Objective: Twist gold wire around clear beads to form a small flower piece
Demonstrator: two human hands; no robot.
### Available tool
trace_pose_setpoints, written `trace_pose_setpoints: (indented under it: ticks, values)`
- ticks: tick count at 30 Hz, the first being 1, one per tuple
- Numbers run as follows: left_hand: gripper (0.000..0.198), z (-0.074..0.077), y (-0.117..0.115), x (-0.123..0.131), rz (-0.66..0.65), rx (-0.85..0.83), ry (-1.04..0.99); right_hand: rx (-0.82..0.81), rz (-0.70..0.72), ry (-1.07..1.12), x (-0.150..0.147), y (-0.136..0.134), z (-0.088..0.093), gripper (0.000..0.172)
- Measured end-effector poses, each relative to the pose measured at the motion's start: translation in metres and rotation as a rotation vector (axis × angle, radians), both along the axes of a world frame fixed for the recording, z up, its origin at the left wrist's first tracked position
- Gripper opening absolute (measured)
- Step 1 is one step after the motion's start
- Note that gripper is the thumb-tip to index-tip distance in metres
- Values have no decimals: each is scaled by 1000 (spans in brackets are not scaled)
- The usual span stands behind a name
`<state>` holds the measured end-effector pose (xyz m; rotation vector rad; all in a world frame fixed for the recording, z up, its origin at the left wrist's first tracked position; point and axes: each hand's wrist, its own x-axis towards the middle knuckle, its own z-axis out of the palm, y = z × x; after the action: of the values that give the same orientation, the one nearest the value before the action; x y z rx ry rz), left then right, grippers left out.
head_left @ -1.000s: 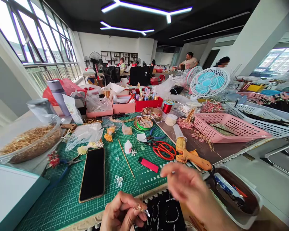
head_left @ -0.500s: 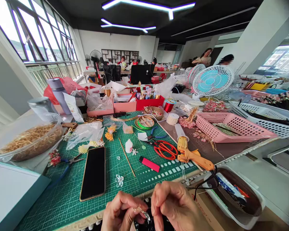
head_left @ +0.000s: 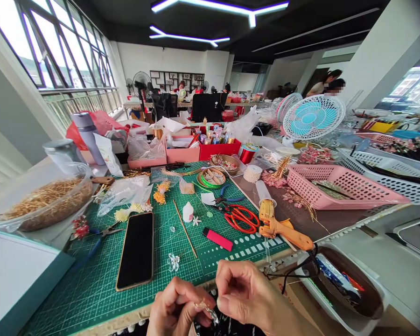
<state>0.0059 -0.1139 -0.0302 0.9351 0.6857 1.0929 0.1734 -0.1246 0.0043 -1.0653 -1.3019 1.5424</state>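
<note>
Between thumb and fingers of my left hand (head_left: 175,303) is a small gold-and-clear petal ornament (head_left: 208,311), held just below the mat's front edge. My right hand (head_left: 243,294) is close beside it on the right, thumb and forefinger pinched together at the ornament's upper end. Whatever is in that pinch is too fine to make out; it may be thin wire. On the green cutting mat (head_left: 101,289), a clear flower (head_left: 173,262) lies just beyond my left hand. A pink-and-black stick-shaped object (head_left: 217,239) rests farther off, beyond my right hand.
A black phone (head_left: 136,249) lies left on the mat. Red-handled scissors (head_left: 243,219), an orange glue gun (head_left: 283,228) and a white bottle (head_left: 188,212) sit beyond my hands. At right are a pink basket (head_left: 336,200) and, lower, a plastic bin (head_left: 378,303). People are at the back.
My right hand has turned and shifted slightly left, its thumb now nearer the ornament and its fingers more curled. My left hand keeps its hold almost unmoved. The view has shifted slightly.
</note>
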Motion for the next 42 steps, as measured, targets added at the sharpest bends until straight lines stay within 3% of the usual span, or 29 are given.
trace_pose_setpoints:
  ticks: [12,42]
  values:
    - [9,-13,1,-1,-49,79,-66,-260,-38,270,0,11,-9,37]
    - [6,-12,-1,0,-68,102,-90,-331,61,406,5,16,-4,30]
